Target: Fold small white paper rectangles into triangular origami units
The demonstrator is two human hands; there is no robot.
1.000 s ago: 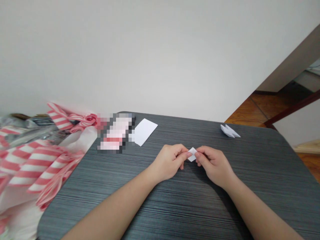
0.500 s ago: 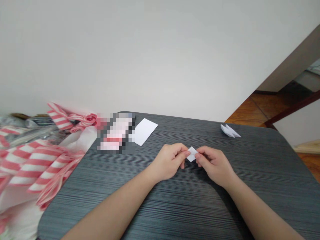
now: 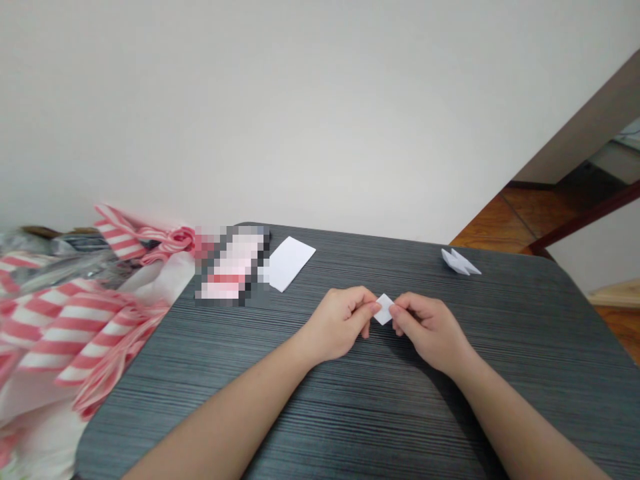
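Note:
A small folded piece of white paper, diamond-shaped from here, is held between both hands just over the dark table. My left hand pinches its left corner between thumb and forefinger. On the opposite corner my right hand has the same kind of pinch. The fingertips hide both side corners of the paper. Beyond my right hand lies another folded white paper piece with pointed ends. Past my left hand is a flat white paper rectangle.
A blurred-out phone-like object lies at the table's far left, beside the paper rectangle. Red-and-white striped cloth is heaped left of the table. Behind stands a pale wall; wooden flooring shows at the right.
The folded paper has shifted and tilted very slightly between my fingers. Both hands keep their pinch at nearly the same spot, and everything else on the table has stayed put.

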